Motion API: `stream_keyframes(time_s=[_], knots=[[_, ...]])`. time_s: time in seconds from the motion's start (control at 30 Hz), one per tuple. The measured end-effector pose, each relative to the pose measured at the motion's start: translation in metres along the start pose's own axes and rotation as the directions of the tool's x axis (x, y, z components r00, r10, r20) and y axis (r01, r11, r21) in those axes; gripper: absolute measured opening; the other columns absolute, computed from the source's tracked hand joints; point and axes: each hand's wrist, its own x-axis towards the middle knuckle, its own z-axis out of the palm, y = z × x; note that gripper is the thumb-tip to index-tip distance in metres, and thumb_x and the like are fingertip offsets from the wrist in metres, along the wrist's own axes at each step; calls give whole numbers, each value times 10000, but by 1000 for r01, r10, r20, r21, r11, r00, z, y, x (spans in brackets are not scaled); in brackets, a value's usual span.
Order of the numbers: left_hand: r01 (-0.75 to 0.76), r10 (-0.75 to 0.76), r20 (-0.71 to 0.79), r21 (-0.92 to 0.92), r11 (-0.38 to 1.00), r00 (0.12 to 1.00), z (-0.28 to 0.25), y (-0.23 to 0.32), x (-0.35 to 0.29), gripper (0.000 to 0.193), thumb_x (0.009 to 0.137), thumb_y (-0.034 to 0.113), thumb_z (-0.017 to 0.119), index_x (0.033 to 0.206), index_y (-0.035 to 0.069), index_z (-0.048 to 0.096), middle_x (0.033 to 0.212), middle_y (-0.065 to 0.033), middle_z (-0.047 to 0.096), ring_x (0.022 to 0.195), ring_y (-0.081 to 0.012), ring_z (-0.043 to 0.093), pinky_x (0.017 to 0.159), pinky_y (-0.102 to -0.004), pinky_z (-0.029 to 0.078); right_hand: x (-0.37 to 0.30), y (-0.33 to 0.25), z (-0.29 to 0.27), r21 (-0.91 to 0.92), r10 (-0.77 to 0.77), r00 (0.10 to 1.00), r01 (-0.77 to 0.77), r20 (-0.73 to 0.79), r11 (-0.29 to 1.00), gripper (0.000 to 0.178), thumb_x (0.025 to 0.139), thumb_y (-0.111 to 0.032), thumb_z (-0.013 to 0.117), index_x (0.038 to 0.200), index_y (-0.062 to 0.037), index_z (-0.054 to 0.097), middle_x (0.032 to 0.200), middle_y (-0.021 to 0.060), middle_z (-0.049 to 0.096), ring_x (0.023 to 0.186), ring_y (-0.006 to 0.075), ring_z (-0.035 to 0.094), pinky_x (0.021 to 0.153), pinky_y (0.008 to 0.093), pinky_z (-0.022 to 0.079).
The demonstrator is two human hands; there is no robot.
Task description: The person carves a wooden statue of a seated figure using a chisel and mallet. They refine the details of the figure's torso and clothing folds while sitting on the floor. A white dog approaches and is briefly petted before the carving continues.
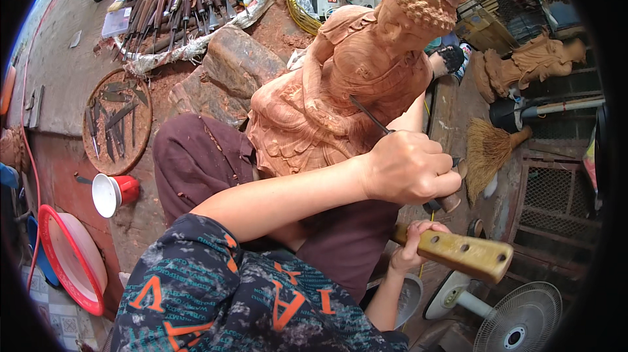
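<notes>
A carved wooden seated figure [366, 70] with curled hair rests tilted against my lap. My left hand [412, 167] is wrapped round the handle of a chisel [371, 115]. The thin dark blade points up and left, its tip at the figure's front near the carved forearm; I cannot tell if it touches. Below it, my right hand [413, 245] grips a yellowish wooden mallet [464, 254] with dark round spots along its side. The mallet lies apart from the butt of the chisel handle.
Many carving tools [186, 2] lie in a heap at the far left. A round tray [118, 162] holds several blades. Nearby are a red-and-white cup [114, 193], a red-rimmed basin [72, 260], a straw broom [487, 156], a fan [523, 319] and another carved figure [523, 64].
</notes>
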Motion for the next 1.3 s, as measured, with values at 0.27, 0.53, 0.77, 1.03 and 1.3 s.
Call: stream_keyframes(time_s=[0.27, 0.53, 0.77, 1.03, 1.3], knots=[[-51, 51, -2, -77, 996, 999, -8, -1, -5, 107, 671, 223, 636, 728, 149, 584, 584, 44, 421, 516, -100, 497, 419, -247, 361, 3, 0, 9, 108, -234, 972, 230, 27, 967, 407, 771, 53, 651, 1114, -26, 448, 859, 27, 452, 710, 93, 426, 659, 217, 382], [155, -156, 115, 20, 988, 981, -18, 15, 3, 162, 634, 231, 633, 660, 138, 503, 569, 23, 415, 492, -128, 506, 410, -287, 387, -15, 4, 2, -299, -41, 995, 67, 91, 952, 551, 785, 15, 670, 1264, 24, 397, 1159, 93, 497, 997, 165, 503, 867, 300, 417], [230, -231, -19, -51, 972, 973, 9, 14, 28, 186, 632, 244, 598, 636, 120, 459, 542, 11, 409, 483, -143, 518, 434, -297, 400, 17, -29, 4, -97, 182, 982, -177, 49, 979, 436, 752, 39, 639, 1143, -4, 451, 993, 41, 498, 911, 147, 484, 870, 300, 414], [181, -184, -67, -51, 982, 981, 9, 9, 33, 170, 628, 252, 572, 621, 131, 452, 545, 13, 392, 476, -134, 501, 427, -285, 387, 41, -49, 5, 82, 10, 998, -15, 63, 996, 432, 710, 70, 591, 1090, -58, 431, 829, 18, 432, 751, 118, 433, 759, 243, 383], [164, -163, -53, 27, 986, 985, 14, 4, 25, 202, 623, 272, 564, 604, 130, 422, 546, 14, 374, 480, -126, 496, 423, -283, 381, 30, -37, 10, -231, 78, 989, -47, 126, 972, 355, 751, 71, 588, 1065, -37, 463, 829, 17, 430, 762, 113, 440, 754, 256, 393]])
